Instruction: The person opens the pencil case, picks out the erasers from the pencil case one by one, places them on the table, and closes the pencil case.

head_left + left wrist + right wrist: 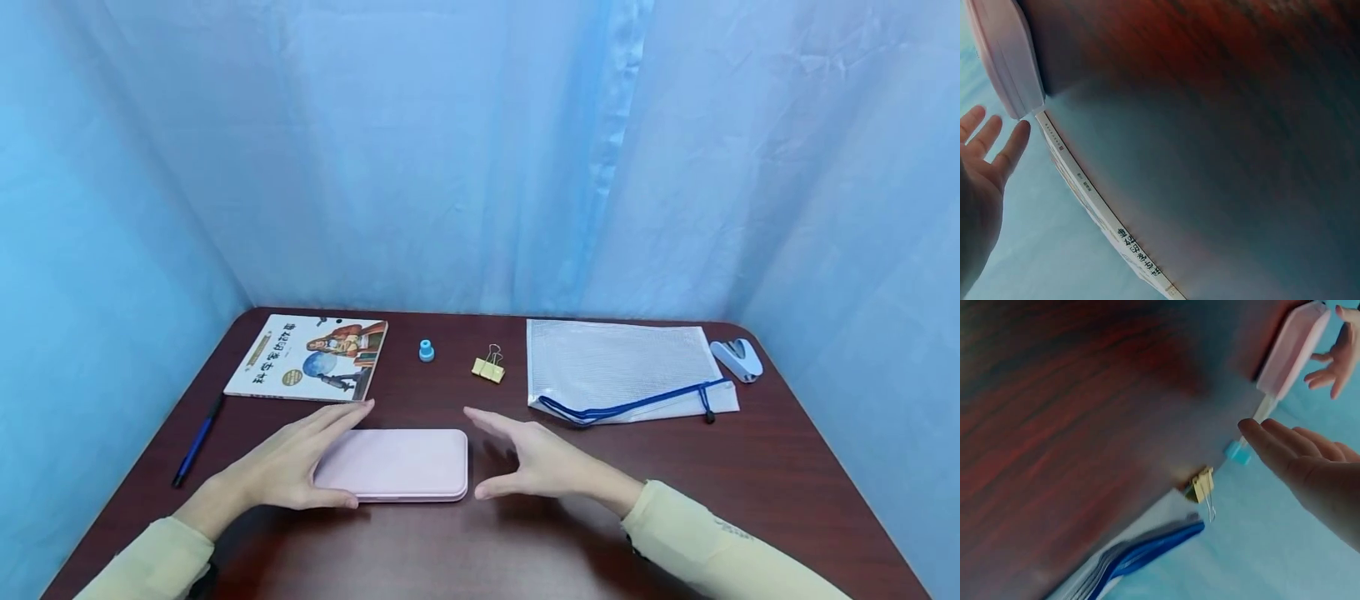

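Observation:
A pale pink flat case (408, 462), its lid down, lies near the front middle of the table. My left hand (288, 462) is spread about its left end, thumb at the near side and fingers at the far side; whether it touches the case I cannot tell. To the right of the case, my right hand (536, 457) stands a little apart, thumb and fingers spread with nothing between them. In the left wrist view the left hand (985, 162) shows extended fingers by the case (1007, 53). The right wrist view has the right hand (1310, 462) with its fingers extended.
A picture book (307, 358) lies at the back left, with a blue pen (198, 442) before it. Farther back are a small light-blue bottle-shaped item (426, 351) and a yellow binder clip (488, 369). A mesh zip pouch (622, 362) and a light-blue stapler (738, 360) lie right.

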Demonstrator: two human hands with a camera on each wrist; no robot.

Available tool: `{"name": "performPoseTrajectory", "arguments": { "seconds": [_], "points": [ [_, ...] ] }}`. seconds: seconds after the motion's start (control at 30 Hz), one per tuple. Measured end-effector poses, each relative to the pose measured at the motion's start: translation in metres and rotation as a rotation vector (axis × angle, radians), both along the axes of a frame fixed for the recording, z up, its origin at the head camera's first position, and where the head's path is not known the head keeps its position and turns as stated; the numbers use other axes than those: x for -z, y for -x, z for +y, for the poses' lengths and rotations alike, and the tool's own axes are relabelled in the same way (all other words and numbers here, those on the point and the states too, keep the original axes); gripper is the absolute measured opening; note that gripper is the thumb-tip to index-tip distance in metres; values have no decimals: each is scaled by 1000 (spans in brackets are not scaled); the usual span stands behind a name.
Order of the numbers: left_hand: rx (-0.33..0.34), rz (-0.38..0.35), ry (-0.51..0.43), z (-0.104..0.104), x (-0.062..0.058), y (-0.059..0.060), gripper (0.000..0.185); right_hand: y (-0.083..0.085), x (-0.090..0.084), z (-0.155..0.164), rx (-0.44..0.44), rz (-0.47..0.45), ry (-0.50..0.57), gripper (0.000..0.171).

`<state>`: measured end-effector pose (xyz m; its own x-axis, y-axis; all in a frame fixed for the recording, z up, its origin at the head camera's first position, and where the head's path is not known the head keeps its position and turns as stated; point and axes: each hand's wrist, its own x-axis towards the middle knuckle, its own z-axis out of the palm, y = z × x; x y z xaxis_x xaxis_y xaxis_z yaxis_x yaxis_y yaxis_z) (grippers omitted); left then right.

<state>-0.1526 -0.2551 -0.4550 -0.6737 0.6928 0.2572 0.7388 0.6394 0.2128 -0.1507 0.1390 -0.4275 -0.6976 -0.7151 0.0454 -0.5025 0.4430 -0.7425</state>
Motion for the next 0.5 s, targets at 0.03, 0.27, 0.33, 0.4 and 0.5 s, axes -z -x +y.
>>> {"name": "performPoseTrajectory", "arguments": {
  "seconds": [0.03, 0.27, 0.33, 0.4, 0.5],
  "points": [
    [0, -5, -4, 0, 1, 0, 112, 1, 2, -3, -1, 2, -4, 98],
    [-13, -32, 15, 2, 2, 2, 104, 8, 10, -23, 27, 59, -94, 98],
    [-14, -38, 26, 2, 2, 3, 102, 10, 12, -28, 34, 58, -113, 97],
    [-14, -48, 33, 1, 2, 4, 99, 11, 14, -32, 41, 53, -127, 97],
    [-13, -71, 39, 1, 3, 4, 96, 11, 16, -37, 49, 45, -155, 97]
  ]
}}
